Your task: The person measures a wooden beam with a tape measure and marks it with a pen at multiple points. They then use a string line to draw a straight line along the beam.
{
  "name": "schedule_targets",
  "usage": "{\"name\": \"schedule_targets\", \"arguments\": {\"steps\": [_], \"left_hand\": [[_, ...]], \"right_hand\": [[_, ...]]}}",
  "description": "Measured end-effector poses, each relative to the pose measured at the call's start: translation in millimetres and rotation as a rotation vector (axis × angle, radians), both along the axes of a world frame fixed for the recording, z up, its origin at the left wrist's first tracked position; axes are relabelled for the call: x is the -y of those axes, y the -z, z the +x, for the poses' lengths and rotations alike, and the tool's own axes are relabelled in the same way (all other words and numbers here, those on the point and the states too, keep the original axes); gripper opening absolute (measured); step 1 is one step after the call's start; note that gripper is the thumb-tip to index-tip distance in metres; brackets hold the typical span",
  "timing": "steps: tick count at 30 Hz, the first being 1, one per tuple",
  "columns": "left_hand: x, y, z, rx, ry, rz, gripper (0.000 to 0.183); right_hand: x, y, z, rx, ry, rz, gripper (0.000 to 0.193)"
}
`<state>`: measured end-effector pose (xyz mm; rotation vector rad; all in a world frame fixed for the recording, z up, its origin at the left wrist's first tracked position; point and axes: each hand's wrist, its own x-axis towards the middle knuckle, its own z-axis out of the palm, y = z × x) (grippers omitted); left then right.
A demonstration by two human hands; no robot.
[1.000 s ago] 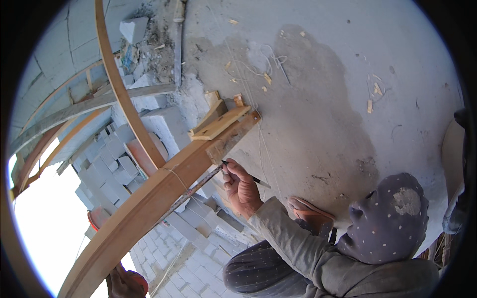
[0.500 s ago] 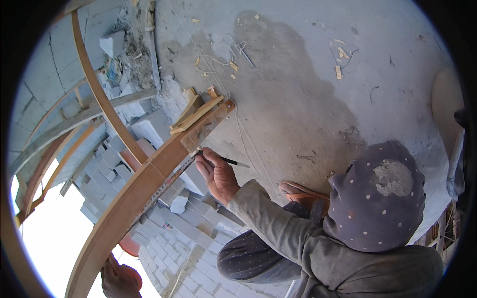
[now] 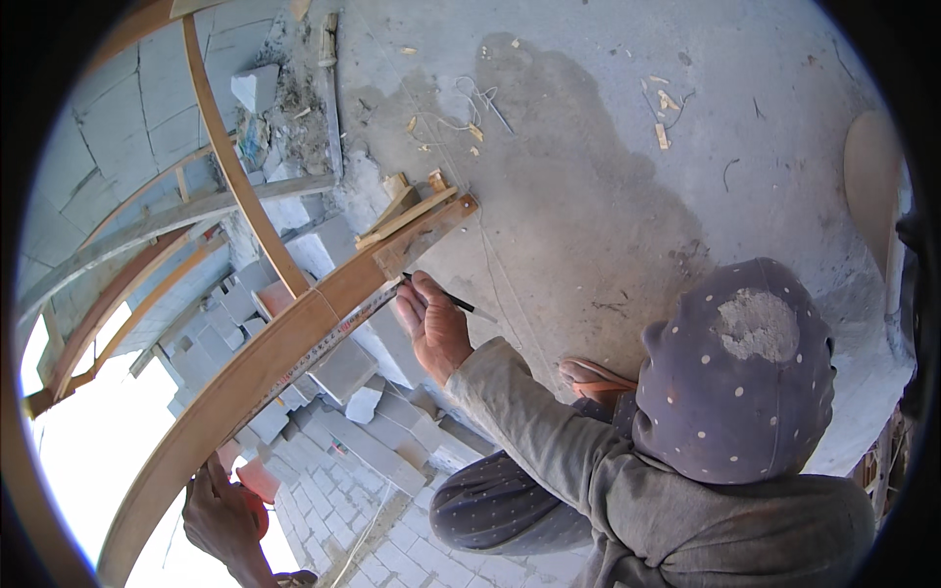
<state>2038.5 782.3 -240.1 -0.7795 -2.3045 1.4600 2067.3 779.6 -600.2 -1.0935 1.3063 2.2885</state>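
Observation:
At the lower left, my left hand (image 3: pixel 218 512) is closed around a red-orange tape measure (image 3: pixel 259 514), its fingers against the underside of a long wooden beam (image 3: pixel 235 392). The white measuring blade (image 3: pixel 323 343) runs along the beam's edge toward its far end. There a co-worker's hand (image 3: pixel 436 328) holds a dark pencil (image 3: pixel 456 301), its tip at the beam beside the blade. My right hand is not in view.
The co-worker, in a spotted cap (image 3: pixel 735 431), crouches at the right. Short wood pieces (image 3: pixel 407 218) lie against the beam's far end. Grey blocks (image 3: pixel 343 372) are below the beam. A narrow timber (image 3: pixel 240 181) meets it from above. String (image 3: pixel 480 93) and wood scraps lie on the concrete floor.
The view has shifted a little. My left hand has come further up into view along the beam. The co-worker's hand keeps the pencil at the beam.

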Motion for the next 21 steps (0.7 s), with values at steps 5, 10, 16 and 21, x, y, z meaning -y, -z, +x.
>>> {"name": "schedule_targets", "arguments": {"steps": [5, 10, 16, 21], "left_hand": [[-4.5, 2.3, 0.9, -0.017, 0.001, -0.039, 0.035], [-10.3, 5.6, 1.9, -0.062, -0.051, -0.047, 0.038], [-13.3, 5.9, 6.1, -0.061, -0.047, -0.071, 0.044], [-10.0, 7.2, 7.4, -0.037, -0.004, -0.053, 0.045]], "right_hand": [[1.7, 1.5, 0.9, -0.018, 0.055, -0.008, 0.047], [3.4, 2.4, 0.6, -0.031, 0.085, -0.005, 0.048], [7.6, 5.9, -2.9, -0.044, 0.114, -0.021, 0.047], [12.3, 11.2, -6.6, -0.050, 0.124, -0.015, 0.041]]}}
